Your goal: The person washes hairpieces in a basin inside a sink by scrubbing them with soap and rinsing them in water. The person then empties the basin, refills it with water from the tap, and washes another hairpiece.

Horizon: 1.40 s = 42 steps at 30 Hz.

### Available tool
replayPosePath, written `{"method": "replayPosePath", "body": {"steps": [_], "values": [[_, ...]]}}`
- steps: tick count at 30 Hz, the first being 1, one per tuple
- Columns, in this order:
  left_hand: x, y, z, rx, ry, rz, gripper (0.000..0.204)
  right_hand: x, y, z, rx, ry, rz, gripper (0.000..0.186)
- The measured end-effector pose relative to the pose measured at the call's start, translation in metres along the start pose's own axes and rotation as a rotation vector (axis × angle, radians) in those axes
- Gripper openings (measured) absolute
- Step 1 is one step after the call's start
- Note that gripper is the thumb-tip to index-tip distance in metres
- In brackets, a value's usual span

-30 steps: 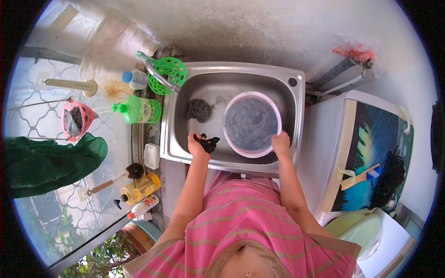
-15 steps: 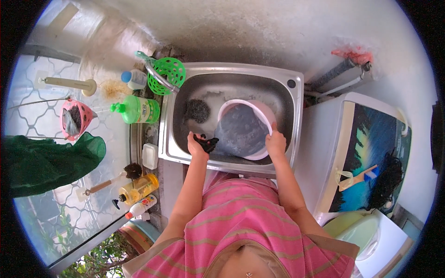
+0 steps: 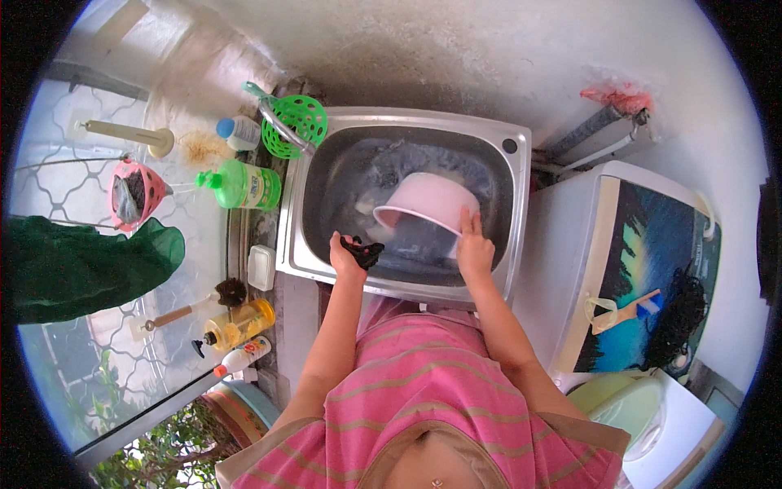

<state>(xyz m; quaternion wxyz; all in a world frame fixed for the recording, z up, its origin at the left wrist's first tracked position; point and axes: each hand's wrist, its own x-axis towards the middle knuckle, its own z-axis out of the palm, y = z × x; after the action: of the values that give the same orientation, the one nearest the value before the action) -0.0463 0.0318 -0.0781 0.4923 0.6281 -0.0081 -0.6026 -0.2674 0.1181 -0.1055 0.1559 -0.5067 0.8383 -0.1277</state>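
My right hand [image 3: 476,249] grips the rim of a pink basin [image 3: 433,196], which is tipped well over inside the steel sink [image 3: 423,119]. Grey, cloudy water [image 3: 403,159] swirls across the sink's bottom around it. My left hand [image 3: 345,259] is closed on a small bunched black cloth [image 3: 364,253], held palm up over the sink's near left edge, apart from the basin. The basin's inside is mostly hidden by its tilted wall.
A green perforated basket [image 3: 295,126] sits by the faucet at the sink's back left corner. Beside the sink stand a green bottle [image 3: 248,185] and a white soap box [image 3: 261,267]. On the right is a white appliance [image 3: 562,244] with a dark patterned top.
My right hand has tipped the basin over, and its grey water has spread through the sink. My left hand with the black cloth has stayed in place.
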Motion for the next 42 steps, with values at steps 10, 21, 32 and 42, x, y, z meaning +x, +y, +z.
{"method": "replayPosePath", "body": {"steps": [10,21,32,42], "values": [[0.029,0.023,-0.013,0.090,0.056,0.146,0.023,-0.005,0.012,-0.031,0.169,0.387,-0.087,0.064],[0.144,0.095,0.046,0.446,-0.216,0.437,0.048,-0.008,-0.035,-0.058,0.511,0.664,0.106,0.046],[0.194,0.131,0.078,1.069,-0.459,0.944,0.045,-0.024,-0.050,0.037,1.087,0.264,0.621,0.022],[0.235,0.155,0.068,0.387,-0.824,0.448,0.053,-0.035,-0.089,0.033,1.221,0.036,0.768,0.026]]}}
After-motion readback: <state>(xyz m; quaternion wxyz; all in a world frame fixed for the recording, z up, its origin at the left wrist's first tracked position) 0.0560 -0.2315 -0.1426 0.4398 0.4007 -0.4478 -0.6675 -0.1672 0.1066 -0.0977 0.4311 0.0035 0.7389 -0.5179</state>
